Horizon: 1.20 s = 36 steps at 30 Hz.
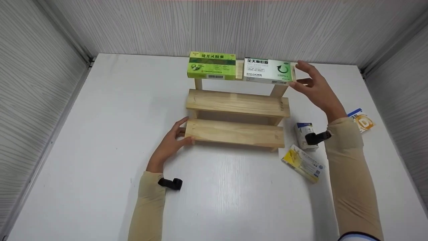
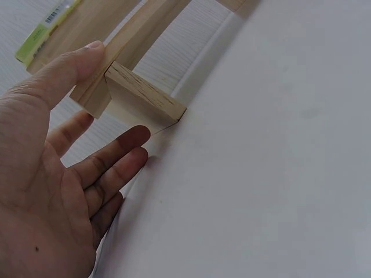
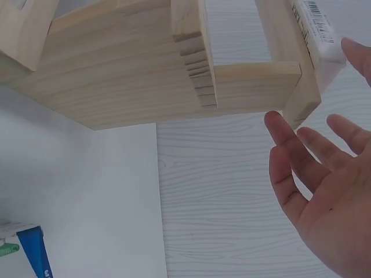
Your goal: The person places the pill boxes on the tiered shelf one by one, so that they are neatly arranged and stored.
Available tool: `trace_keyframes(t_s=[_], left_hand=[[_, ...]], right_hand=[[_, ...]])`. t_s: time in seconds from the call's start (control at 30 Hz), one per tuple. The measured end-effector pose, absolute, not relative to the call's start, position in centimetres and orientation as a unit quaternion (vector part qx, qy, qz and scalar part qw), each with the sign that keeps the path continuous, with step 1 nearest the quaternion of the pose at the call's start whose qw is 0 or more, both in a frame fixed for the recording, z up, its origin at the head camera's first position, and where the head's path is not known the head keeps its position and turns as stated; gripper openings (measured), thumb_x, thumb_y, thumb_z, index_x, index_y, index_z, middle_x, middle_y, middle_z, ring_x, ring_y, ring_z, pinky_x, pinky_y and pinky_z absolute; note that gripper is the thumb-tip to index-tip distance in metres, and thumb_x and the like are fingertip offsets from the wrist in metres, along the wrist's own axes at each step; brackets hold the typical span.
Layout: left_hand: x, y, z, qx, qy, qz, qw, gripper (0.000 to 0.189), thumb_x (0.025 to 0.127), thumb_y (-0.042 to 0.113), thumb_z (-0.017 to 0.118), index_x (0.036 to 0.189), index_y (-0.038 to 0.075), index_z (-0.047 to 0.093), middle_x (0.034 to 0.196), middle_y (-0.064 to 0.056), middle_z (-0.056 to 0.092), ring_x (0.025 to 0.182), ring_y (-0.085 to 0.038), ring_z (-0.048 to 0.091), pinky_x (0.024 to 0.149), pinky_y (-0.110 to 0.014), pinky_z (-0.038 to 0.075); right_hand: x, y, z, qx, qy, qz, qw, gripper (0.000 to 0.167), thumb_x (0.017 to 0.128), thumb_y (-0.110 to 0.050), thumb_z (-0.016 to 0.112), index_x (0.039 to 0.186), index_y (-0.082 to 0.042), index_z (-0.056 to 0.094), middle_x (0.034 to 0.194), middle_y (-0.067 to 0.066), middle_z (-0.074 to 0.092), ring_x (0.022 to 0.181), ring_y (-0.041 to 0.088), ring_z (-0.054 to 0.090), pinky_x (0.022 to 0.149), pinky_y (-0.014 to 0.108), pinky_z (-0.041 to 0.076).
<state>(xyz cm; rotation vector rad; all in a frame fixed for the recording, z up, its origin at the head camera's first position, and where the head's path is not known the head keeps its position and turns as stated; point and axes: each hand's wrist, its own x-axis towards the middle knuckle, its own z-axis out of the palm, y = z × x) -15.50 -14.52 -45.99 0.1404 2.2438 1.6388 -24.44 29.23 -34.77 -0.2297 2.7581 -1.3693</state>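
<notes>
Beige right sleeve (image 1: pixel 349 177) comes nearest to the head camera, with its lower end cut off by the picture edge. White tabletop (image 1: pixel 100 134) carries everything, and pale wood-grained walls (image 1: pixel 217 26) close it at the back and both sides. On it stands a stepped wooden stand (image 1: pixel 235 134). Its top step bears a green box (image 1: pixel 212 66) on the left and a white-and-green box (image 1: pixel 267 70) on the right. Left hand (image 1: pixel 172 140) holds the end of the lowest step between thumb and index finger. Right hand (image 1: pixel 316 83) is wide around the end of the top step, its thumb at the front corner of the white-and-green box; how firmly it touches, I cannot tell. A black wrist device (image 1: pixel 317 137) partly covers a small blue-topped box (image 1: pixel 302 134), beside a yellow-and-white box (image 1: pixel 302 164). Sleeve hides part of an orange-marked pack (image 1: pixel 362 122). The left wrist view cuts off the green box; small print is unreadable.
</notes>
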Motion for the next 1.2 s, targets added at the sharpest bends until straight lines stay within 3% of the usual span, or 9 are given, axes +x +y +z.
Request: trace_keyframes(t_s=[0.27,0.47,0.73,1.0,1.2], left_hand=[[-15.4,-14.5,-45.9,0.045,0.796,0.575,0.183,0.079,0.090,0.027,0.069,0.154,0.025,0.023,0.138,-0.020,0.049,0.128,-0.033,0.047,0.109,-0.049,0.030],[-15.4,-14.5,-45.8,0.047,0.793,0.578,0.185,0.079,0.090,0.027,0.069,0.154,0.025,0.024,0.139,-0.020,0.049,0.128,-0.032,0.046,0.108,-0.048,0.031],[-15.4,-14.6,-46.1,0.051,0.791,0.582,0.181,0.079,0.090,0.025,0.069,0.154,0.023,0.023,0.138,-0.021,0.049,0.126,-0.033,0.047,0.107,-0.047,0.031],[-15.4,-14.6,-46.0,0.058,0.787,0.589,0.176,0.079,0.090,0.023,0.069,0.155,0.021,0.023,0.138,-0.021,0.048,0.125,-0.034,0.048,0.108,-0.048,0.031],[-15.4,-14.5,-45.9,0.056,0.788,0.587,0.176,0.079,0.090,0.024,0.069,0.154,0.023,0.023,0.137,-0.021,0.049,0.125,-0.033,0.048,0.108,-0.047,0.031]], right_hand=[[-21.8,31.5,-35.9,-0.041,0.865,-0.500,-0.034,0.070,0.095,-0.030,0.062,0.153,-0.025,0.024,0.156,0.007,0.029,0.134,0.023,0.042,0.106,0.035,0.040],[-19.0,33.3,-37.2,-0.015,0.870,-0.492,-0.040,0.072,0.094,-0.029,0.064,0.153,-0.026,0.023,0.157,0.005,0.028,0.139,0.022,0.035,0.097,0.014,0.035],[-15.9,35.2,-39.1,-0.015,0.890,-0.455,-0.036,0.076,0.092,-0.024,0.066,0.154,-0.020,0.022,0.156,0.011,0.026,0.139,0.028,0.032,0.094,0.012,0.030],[-12.1,36.7,-41.1,-0.012,0.905,-0.424,0.015,0.081,0.092,-0.025,0.067,0.155,-0.016,0.017,0.154,0.020,0.028,0.135,0.033,0.033,0.089,0.004,0.028],[-9.2,37.7,-42.5,-0.011,0.911,-0.405,0.075,0.090,0.091,-0.024,0.068,0.156,-0.014,0.007,0.154,0.024,0.024,0.133,0.041,0.030,0.089,0.009,0.027]])
